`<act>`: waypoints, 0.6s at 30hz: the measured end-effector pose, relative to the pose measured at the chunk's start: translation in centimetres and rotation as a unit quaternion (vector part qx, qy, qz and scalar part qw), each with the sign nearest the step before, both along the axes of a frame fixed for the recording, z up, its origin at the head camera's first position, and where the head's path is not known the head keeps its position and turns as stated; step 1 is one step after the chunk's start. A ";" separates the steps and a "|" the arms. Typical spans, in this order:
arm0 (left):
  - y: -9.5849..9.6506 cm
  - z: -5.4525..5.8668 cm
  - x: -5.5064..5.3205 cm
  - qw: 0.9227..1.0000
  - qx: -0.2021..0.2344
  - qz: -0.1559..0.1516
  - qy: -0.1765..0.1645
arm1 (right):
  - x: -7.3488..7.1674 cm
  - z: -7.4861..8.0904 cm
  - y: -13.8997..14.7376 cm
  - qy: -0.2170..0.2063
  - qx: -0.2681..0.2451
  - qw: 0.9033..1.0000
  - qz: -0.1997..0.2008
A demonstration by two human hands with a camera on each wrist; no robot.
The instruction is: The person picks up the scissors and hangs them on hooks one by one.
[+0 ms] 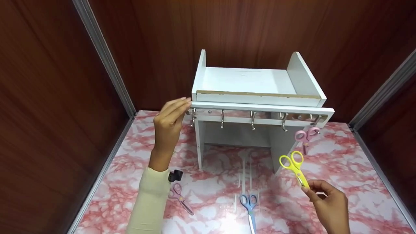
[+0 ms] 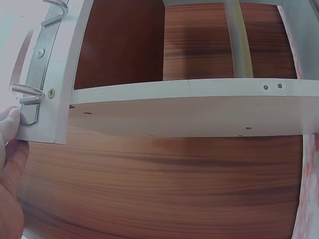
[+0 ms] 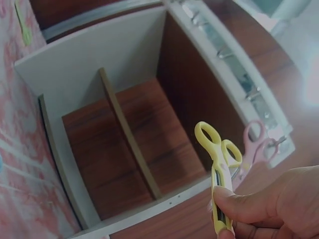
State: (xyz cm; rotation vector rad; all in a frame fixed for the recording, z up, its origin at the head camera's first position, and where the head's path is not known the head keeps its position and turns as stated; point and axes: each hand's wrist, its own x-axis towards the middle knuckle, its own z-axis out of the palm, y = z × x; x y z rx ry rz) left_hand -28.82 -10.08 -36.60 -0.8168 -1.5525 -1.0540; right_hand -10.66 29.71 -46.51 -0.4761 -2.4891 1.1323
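Note:
My right hand (image 1: 330,201) pinches a pair of yellow scissors (image 1: 295,166) by the blade end between thumb and fingers, with the handle loops pointing up. Just above them, a pair of pink scissors (image 1: 305,136) hangs from the rightmost hook of a white hook rail (image 1: 260,109). This rail runs along the front of a white shelf unit (image 1: 248,79). At its left end, my left hand (image 1: 169,120) holds the rail's corner. Seen from the left wrist, the fingers (image 2: 11,122) lie against the rail's end near a metal hook (image 2: 30,92).
Blue scissors (image 1: 249,208) lie on the marbled tabletop (image 1: 208,191) in front of the shelf. More pink scissors (image 1: 178,196) lie beside the left sleeve, near a small black object (image 1: 175,175). Dark wood-look panels (image 1: 247,29) enclose the back and sides.

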 end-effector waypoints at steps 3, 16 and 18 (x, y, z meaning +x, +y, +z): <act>-0.1 0.0 0.0 1.000 -0.007 0.008 -0.003 | 0.2 0.7 -0.3 0.016 -0.002 1.000 0.001; 0.0 0.0 0.1 1.000 -0.001 0.007 -0.008 | 0.5 3.0 -1.3 0.079 -0.034 0.996 0.015; -0.1 0.0 0.1 1.000 -0.004 0.006 -0.009 | 0.5 3.3 -1.5 0.086 -0.031 0.996 0.012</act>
